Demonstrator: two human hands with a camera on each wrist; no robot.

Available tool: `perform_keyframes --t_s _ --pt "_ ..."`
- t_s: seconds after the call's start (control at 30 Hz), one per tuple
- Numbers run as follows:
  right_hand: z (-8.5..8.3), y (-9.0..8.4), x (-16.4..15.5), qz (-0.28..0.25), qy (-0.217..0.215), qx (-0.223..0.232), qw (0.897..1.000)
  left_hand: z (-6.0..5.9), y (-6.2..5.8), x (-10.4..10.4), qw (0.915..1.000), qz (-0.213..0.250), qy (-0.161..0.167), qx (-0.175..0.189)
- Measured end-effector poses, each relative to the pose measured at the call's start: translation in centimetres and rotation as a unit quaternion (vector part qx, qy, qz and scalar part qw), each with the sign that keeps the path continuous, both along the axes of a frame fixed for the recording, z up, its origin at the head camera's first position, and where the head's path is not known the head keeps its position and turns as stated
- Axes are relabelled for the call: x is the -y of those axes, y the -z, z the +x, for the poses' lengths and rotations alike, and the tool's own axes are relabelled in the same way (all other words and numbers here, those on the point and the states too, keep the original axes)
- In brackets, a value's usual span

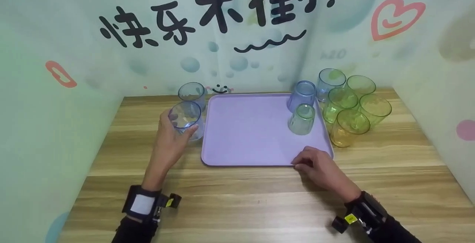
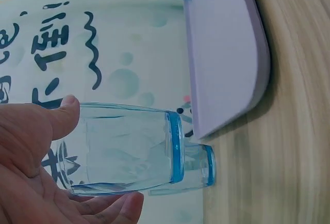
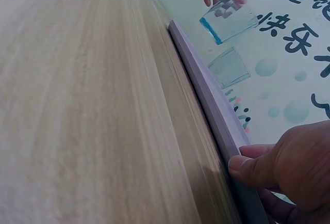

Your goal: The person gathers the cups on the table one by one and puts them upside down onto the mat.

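Pale walls [image 1: 259, 65] printed with black lettering [image 1: 219, 11] and pink outlines, among them a heart [image 1: 397, 18], are seen behind and beside a wood-grained desk [image 1: 241, 206]. Near the desk's back edge a lilac tray [image 1: 248, 131] is laid flat. To the left of the tray a clear bluish glass [image 2: 126, 149] is held by the left hand [image 1: 170, 144]; the thumb and fingers are curled round its sides, and its mouth is turned up. By the left wrist view, its thick blue base is raised off the desk. Just behind it, at the desk's back edge and beside the tray's back left corner, a second clear glass [image 1: 192, 91] is stood upright. The tray's front edge, near its front right corner, is pinched between the thumb and bent fingers of the right hand [image 1: 324, 167]. Along the tray's right edge two glasses are set mouth down: a blue glass [image 1: 302, 96] by the back right corner and, just in front of it, a pale green glass [image 1: 301, 120]. Off the tray, between it and the desk's right edge, five glasses are grouped upright: one light blue [image 1: 330, 85] at the back, three green [image 1: 340, 105], and one amber [image 1: 349, 131] nearest the front. Black straps [image 1: 367, 211] are worn on both wrists, over dark sleeves [image 1: 395, 232].
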State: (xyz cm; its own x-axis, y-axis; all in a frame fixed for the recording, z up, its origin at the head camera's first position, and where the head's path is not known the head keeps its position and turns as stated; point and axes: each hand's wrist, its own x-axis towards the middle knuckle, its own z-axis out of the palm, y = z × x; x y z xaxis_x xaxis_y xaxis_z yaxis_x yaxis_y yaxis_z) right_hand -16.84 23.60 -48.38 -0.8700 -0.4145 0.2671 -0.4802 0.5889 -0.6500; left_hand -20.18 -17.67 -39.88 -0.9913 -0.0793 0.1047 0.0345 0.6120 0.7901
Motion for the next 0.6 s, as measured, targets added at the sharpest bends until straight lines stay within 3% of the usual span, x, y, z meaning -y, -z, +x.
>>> perform_keyframes --t_s 0.27,0.6 --pt "0.1 0.1 0.0 0.002 0.001 0.020 1.000 1.4 -1.0 -1.2 0.9999 0.006 -0.007 -0.012" --pt "0.0 -0.4 0.0 0.013 0.002 0.042 0.999 2.8 -1.9 -2.4 0.9971 0.035 0.012 -0.067"
